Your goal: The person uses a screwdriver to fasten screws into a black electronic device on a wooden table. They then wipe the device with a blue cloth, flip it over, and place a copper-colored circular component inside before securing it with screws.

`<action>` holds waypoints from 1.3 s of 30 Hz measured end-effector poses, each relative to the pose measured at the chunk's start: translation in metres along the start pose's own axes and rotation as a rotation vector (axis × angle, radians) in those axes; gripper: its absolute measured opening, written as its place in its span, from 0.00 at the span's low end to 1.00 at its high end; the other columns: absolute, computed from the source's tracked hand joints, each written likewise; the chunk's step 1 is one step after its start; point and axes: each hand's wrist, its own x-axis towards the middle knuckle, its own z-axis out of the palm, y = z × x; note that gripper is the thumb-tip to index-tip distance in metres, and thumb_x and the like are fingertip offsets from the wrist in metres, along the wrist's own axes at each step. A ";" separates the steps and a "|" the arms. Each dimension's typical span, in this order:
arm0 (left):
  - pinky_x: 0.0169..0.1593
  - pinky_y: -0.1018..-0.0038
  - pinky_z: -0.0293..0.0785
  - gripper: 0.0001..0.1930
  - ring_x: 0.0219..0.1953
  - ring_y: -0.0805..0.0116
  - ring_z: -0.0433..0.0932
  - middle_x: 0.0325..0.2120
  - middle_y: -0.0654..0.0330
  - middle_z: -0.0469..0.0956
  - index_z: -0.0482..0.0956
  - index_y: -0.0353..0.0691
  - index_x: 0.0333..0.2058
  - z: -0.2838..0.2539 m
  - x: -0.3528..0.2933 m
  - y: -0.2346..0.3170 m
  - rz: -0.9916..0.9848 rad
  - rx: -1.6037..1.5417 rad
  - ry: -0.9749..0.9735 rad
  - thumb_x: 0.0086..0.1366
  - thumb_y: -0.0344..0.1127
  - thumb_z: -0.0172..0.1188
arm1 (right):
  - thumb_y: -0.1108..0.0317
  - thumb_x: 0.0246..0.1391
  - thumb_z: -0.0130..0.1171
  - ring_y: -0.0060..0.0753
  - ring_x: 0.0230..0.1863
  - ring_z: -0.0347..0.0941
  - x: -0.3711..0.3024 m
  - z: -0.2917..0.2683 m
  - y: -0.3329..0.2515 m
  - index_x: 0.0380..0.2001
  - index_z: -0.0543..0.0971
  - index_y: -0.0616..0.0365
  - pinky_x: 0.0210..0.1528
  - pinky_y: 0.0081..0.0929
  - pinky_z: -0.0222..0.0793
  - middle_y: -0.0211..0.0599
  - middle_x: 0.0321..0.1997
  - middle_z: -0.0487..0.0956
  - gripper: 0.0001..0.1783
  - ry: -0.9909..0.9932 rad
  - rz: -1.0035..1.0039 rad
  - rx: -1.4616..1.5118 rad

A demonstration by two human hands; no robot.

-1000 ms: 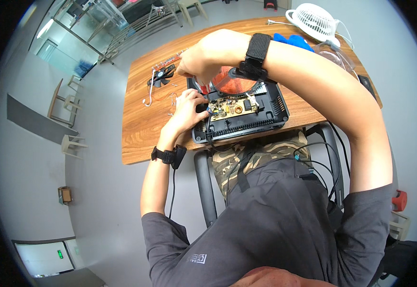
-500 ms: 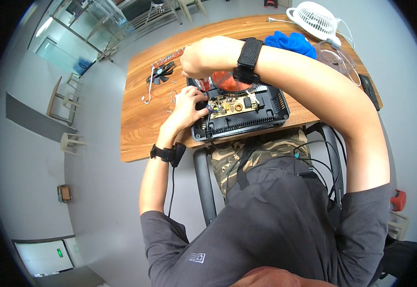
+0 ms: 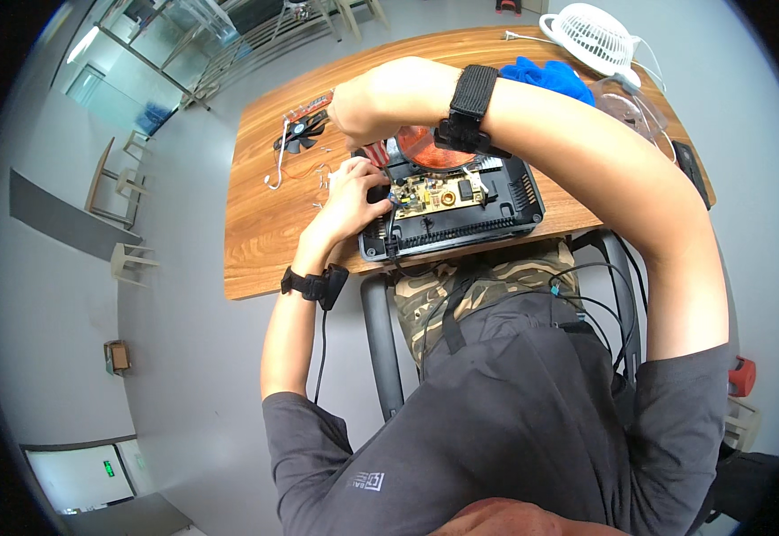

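An opened induction cooker base [image 3: 461, 234], a black plastic housing, lies near the table's front edge. Inside it are a tan circuit board [image 3: 420, 198] and a round copper coil [image 3: 434, 152], partly covered by my right wrist. My left hand [image 3: 350, 192] rests at the housing's left side, fingers bent over its edge and thumb beside the board. My right hand [image 3: 367, 105] is closed above the far left corner. A red-and-clear striped handle, apparently a screwdriver [image 3: 377, 154], points down from it; its tip is hidden.
Left of the housing lie a small black cooling fan [image 3: 300, 136], a red strip-shaped holder [image 3: 307, 108] and several small screws. Farther right are a blue cloth [image 3: 550, 80], a white fan [image 3: 593, 40], a clear plastic piece [image 3: 620, 112] and a black object [image 3: 691, 174] at the table's edge.
My right hand has shifted slightly left and turned, and more of the striped handle shows below it. My left hand stays at the housing's edge.
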 end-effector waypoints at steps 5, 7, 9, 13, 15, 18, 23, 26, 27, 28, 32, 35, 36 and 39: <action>0.65 0.58 0.60 0.19 0.60 0.53 0.67 0.46 0.57 0.76 0.85 0.39 0.44 0.000 0.004 -0.001 0.008 -0.027 -0.020 0.52 0.38 0.69 | 0.54 0.62 0.55 0.42 0.34 0.85 0.019 0.022 0.012 0.41 0.86 0.59 0.37 0.38 0.79 0.43 0.35 0.87 0.20 0.119 0.024 -0.016; 0.65 0.58 0.61 0.19 0.59 0.54 0.68 0.45 0.58 0.77 0.86 0.39 0.43 0.003 0.002 -0.003 0.008 -0.013 0.009 0.51 0.39 0.70 | 0.54 0.61 0.56 0.42 0.36 0.85 0.012 0.013 0.008 0.43 0.86 0.59 0.38 0.38 0.79 0.44 0.37 0.87 0.20 0.022 0.104 -0.036; 0.65 0.58 0.62 0.20 0.59 0.55 0.68 0.45 0.58 0.77 0.86 0.38 0.42 0.004 0.000 -0.006 0.011 -0.005 0.030 0.51 0.40 0.70 | 0.55 0.61 0.55 0.41 0.38 0.85 0.003 -0.004 0.003 0.45 0.85 0.58 0.39 0.38 0.79 0.44 0.39 0.87 0.20 -0.131 0.072 -0.110; 0.65 0.58 0.62 0.19 0.58 0.55 0.68 0.44 0.58 0.77 0.86 0.38 0.42 0.004 0.005 -0.006 0.038 -0.017 0.035 0.51 0.39 0.70 | 0.55 0.58 0.59 0.47 0.41 0.83 0.013 0.007 0.023 0.59 0.73 0.59 0.41 0.41 0.78 0.45 0.45 0.85 0.29 -0.120 -0.054 -0.146; 0.65 0.58 0.61 0.19 0.59 0.55 0.68 0.45 0.58 0.77 0.86 0.38 0.42 0.004 0.003 -0.005 0.029 -0.022 0.024 0.51 0.38 0.69 | 0.55 0.58 0.60 0.51 0.41 0.82 0.019 0.014 0.024 0.62 0.70 0.60 0.41 0.44 0.78 0.46 0.45 0.85 0.32 -0.066 -0.120 -0.146; 0.66 0.59 0.60 0.18 0.60 0.54 0.67 0.46 0.59 0.77 0.85 0.38 0.42 0.002 0.000 -0.003 0.014 -0.017 0.020 0.51 0.37 0.69 | 0.60 0.58 0.58 0.48 0.39 0.83 0.020 0.014 0.013 0.51 0.79 0.60 0.39 0.43 0.78 0.46 0.41 0.85 0.21 -0.018 -0.085 -0.131; 0.65 0.59 0.61 0.19 0.60 0.54 0.67 0.47 0.58 0.76 0.85 0.39 0.43 0.001 -0.001 -0.002 0.004 -0.015 -0.002 0.51 0.37 0.68 | 0.62 0.60 0.53 0.43 0.34 0.85 0.017 0.015 0.010 0.38 0.86 0.61 0.37 0.39 0.79 0.47 0.35 0.86 0.16 0.061 -0.021 0.011; 0.65 0.59 0.61 0.19 0.59 0.55 0.67 0.45 0.57 0.76 0.85 0.38 0.42 0.001 0.004 0.001 0.014 -0.023 0.008 0.51 0.39 0.70 | 0.57 0.62 0.53 0.43 0.37 0.84 0.013 0.012 0.015 0.39 0.86 0.60 0.40 0.39 0.78 0.44 0.35 0.87 0.19 -0.053 -0.047 -0.162; 0.65 0.59 0.61 0.19 0.59 0.54 0.67 0.46 0.57 0.76 0.85 0.39 0.43 0.001 0.002 0.000 0.004 -0.021 0.006 0.51 0.38 0.69 | 0.57 0.62 0.52 0.43 0.38 0.84 0.006 0.005 0.009 0.40 0.86 0.60 0.41 0.39 0.78 0.43 0.36 0.87 0.19 -0.059 -0.034 -0.144; 0.64 0.58 0.61 0.19 0.60 0.53 0.67 0.47 0.57 0.76 0.85 0.39 0.43 0.001 -0.001 -0.002 -0.006 -0.020 0.003 0.51 0.38 0.69 | 0.57 0.62 0.52 0.43 0.39 0.84 -0.001 0.000 0.002 0.40 0.86 0.60 0.42 0.39 0.78 0.43 0.37 0.87 0.19 -0.066 -0.020 -0.126; 0.65 0.58 0.60 0.19 0.60 0.52 0.66 0.48 0.57 0.75 0.84 0.40 0.44 0.004 -0.001 -0.003 -0.019 -0.009 -0.016 0.52 0.37 0.68 | 0.62 0.60 0.52 0.45 0.43 0.84 0.000 0.002 -0.001 0.41 0.86 0.58 0.45 0.40 0.78 0.42 0.40 0.87 0.17 -0.070 0.027 -0.172; 0.65 0.57 0.60 0.19 0.60 0.52 0.66 0.48 0.57 0.75 0.84 0.40 0.44 0.005 0.000 -0.005 0.016 -0.005 0.021 0.53 0.37 0.68 | 0.65 0.57 0.53 0.47 0.43 0.83 -0.015 0.007 0.000 0.42 0.87 0.59 0.46 0.41 0.78 0.44 0.41 0.86 0.16 0.073 -0.075 -0.169; 0.65 0.58 0.60 0.19 0.60 0.52 0.66 0.47 0.57 0.76 0.84 0.40 0.43 0.006 0.000 -0.004 0.013 -0.008 0.025 0.52 0.38 0.69 | 0.65 0.57 0.54 0.48 0.43 0.83 -0.012 0.010 0.001 0.42 0.86 0.59 0.46 0.42 0.78 0.45 0.41 0.86 0.16 0.063 -0.095 -0.145; 0.65 0.59 0.62 0.18 0.59 0.53 0.68 0.44 0.56 0.76 0.85 0.38 0.42 0.005 0.000 -0.001 -0.005 -0.021 0.032 0.51 0.38 0.69 | 0.68 0.54 0.55 0.49 0.42 0.83 -0.004 0.010 -0.002 0.42 0.86 0.63 0.44 0.43 0.78 0.48 0.41 0.86 0.16 0.024 -0.143 -0.123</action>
